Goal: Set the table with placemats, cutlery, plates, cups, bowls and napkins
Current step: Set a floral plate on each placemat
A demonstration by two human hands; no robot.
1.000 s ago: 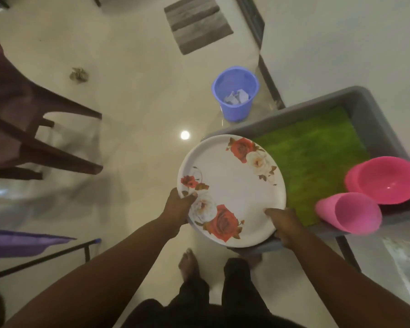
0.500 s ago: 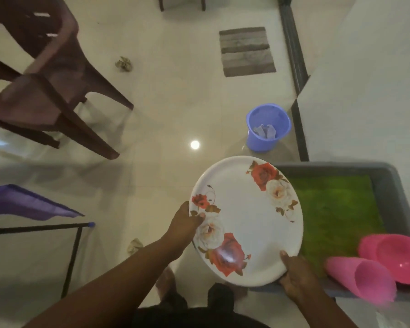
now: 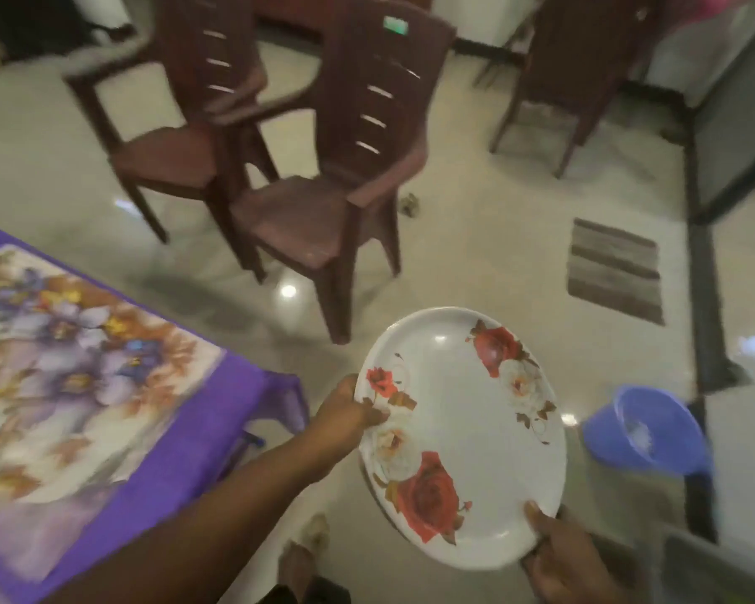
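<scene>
I hold a white plate (image 3: 458,429) printed with red and white roses in the air over the floor, level with my waist. My left hand (image 3: 345,409) grips its left rim with the thumb on top. My right hand (image 3: 561,555) grips the lower right rim, thumb on the face. At the left is a table with a purple cloth (image 3: 184,464), and on it lies a floral placemat (image 3: 75,368) in purple, white and brown.
Two dark brown plastic chairs (image 3: 323,176) stand on the pale tiled floor ahead, with another chair (image 3: 585,67) at the back right. A blue bucket (image 3: 646,433) stands to the right of the plate. A striped mat (image 3: 613,272) lies beyond it. A grey tray corner (image 3: 715,568) shows at the bottom right.
I have turned left, away from the grey tray with the green mat and pink cups, carrying the plate in both hands. The purple-clothed table with its placemat has come into view.
</scene>
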